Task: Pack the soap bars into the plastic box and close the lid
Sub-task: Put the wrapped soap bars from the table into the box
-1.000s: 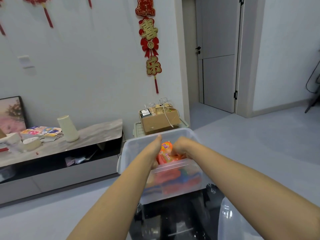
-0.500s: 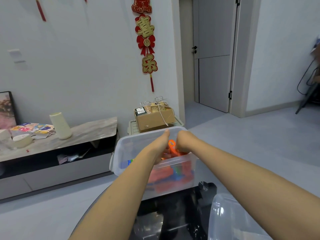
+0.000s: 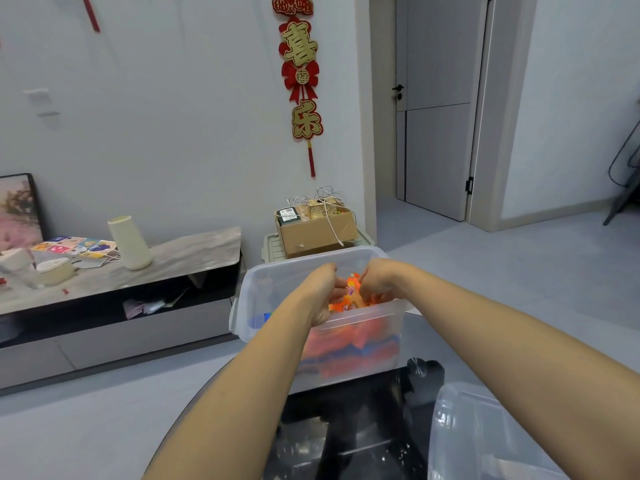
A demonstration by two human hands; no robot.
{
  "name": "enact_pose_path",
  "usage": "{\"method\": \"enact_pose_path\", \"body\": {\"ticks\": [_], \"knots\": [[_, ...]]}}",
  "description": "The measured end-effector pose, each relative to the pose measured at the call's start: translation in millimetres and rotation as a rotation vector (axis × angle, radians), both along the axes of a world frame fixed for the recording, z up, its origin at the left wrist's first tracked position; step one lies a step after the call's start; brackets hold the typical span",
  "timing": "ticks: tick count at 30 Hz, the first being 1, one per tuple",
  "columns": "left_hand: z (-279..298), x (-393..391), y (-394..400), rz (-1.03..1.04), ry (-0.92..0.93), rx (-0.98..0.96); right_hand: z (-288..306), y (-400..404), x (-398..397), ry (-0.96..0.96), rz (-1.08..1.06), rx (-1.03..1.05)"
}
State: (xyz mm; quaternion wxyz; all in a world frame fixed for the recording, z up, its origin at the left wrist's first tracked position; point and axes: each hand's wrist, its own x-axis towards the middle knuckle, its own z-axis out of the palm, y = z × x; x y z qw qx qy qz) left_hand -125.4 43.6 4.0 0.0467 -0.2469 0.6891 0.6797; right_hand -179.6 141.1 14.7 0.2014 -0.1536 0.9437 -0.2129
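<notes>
Two hands work inside the clear plastic box [image 3: 360,336] on the dark glass table [image 3: 346,427]: left hand [image 3: 320,294] and right hand [image 3: 379,284] both have fingers curled, each grip pinching the same orange-wrapped soap bar [image 3: 349,292] just above the pile. Several soap bars [image 3: 349,348], orange w/ some blue, already sit in the box, filling approx. the lower half, so packing looks well along. The lid [image 3: 485,434] lies apart at the near right of the table, so closing isn't done yet; can't tell if more bars remain outside.
</notes>
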Motion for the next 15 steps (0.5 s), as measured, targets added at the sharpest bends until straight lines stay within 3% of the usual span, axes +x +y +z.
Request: {"method": "enact_pose_path", "body": {"ticks": [7, 10, 15], "knots": [[-2, -4, -2, 0.110, -0.005, -0.013, -9, -3, 4, 0.315, 0.019, 0.093], [-4, -5, -6, 0.169, -0.005, 0.005, -5, -6, 8, 0.221, -0.004, 0.114], [2, 4, -2, 0.190, 0.046, 0.032, -3, 2, 7, 0.044, -0.025, -0.247]]}}
